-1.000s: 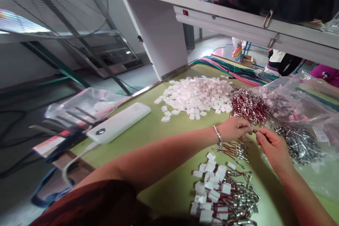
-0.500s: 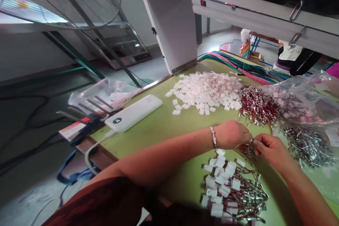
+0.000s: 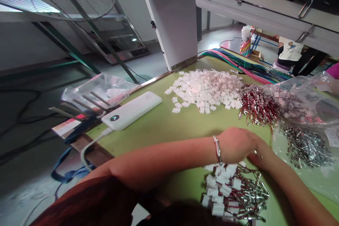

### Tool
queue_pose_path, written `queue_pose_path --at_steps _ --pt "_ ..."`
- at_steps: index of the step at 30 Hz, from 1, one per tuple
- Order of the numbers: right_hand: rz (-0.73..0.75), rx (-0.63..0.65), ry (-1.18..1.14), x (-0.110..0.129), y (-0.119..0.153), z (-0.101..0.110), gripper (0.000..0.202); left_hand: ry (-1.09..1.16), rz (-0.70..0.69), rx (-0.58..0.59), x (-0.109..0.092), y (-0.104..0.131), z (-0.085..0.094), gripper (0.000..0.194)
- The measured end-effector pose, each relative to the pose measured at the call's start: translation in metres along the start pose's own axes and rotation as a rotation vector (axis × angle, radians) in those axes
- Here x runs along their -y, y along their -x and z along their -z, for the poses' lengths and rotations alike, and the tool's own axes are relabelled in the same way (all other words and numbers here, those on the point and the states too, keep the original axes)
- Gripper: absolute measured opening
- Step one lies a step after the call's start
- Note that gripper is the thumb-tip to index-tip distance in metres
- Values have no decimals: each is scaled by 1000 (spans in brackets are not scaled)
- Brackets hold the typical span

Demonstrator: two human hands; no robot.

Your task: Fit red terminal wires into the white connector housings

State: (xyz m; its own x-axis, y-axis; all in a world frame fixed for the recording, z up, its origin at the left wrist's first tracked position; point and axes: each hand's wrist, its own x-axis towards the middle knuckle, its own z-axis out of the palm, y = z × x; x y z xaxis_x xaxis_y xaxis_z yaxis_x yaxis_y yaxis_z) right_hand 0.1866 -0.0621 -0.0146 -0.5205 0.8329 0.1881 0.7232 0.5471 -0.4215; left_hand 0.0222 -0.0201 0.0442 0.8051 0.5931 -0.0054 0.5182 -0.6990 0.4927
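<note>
- Hands meet over a green desk (image 3: 180, 127): the left hand (image 3: 237, 144), behind a silver bracelet (image 3: 217, 150), overlaps the right hand (image 3: 261, 155); fingers are largely hidden, so whether either is open or gripping cannot be told.
- Small glints of metal (image 3: 255, 152) show beside the overlapping hands, their source too small to identify.
- Just below, wired white pieces (image 3: 218, 208) lie heaped, their red leads and metal ends (image 3: 251, 194) fanned toward the right forearm.
- Each looks light, the white block stiff, the lead likely flexible and prone to tangling; the block's flat sides appear the surest pinch, sparing the slim metal ends from bending.
- Beyond sit loose white blocks (image 3: 209, 88), a mound of red leads (image 3: 258, 106) and bare metal parts (image 3: 307, 146), likely slippery.
</note>
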Motion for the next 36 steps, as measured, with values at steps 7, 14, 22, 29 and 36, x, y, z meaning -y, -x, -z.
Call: queue_pose_path --at_steps 7,14,22,29,36 --pt "3 -107 197 -29 -14 11 32 164 53 -142 61 -29 27 27" --pt "-102 -458 213 -4 -11 42 18 5 43 -94 38 -19 6 30" --pt "90 -364 550 24 -18 18 34 276 92 -30 34 -18 1 90" --pt "-84 -328 445 6 -8 12 32 292 -168 142 64 -18 49 36" --pt "-501 -252 86 -10 -7 26 28 -518 240 132 112 -9 73 21"
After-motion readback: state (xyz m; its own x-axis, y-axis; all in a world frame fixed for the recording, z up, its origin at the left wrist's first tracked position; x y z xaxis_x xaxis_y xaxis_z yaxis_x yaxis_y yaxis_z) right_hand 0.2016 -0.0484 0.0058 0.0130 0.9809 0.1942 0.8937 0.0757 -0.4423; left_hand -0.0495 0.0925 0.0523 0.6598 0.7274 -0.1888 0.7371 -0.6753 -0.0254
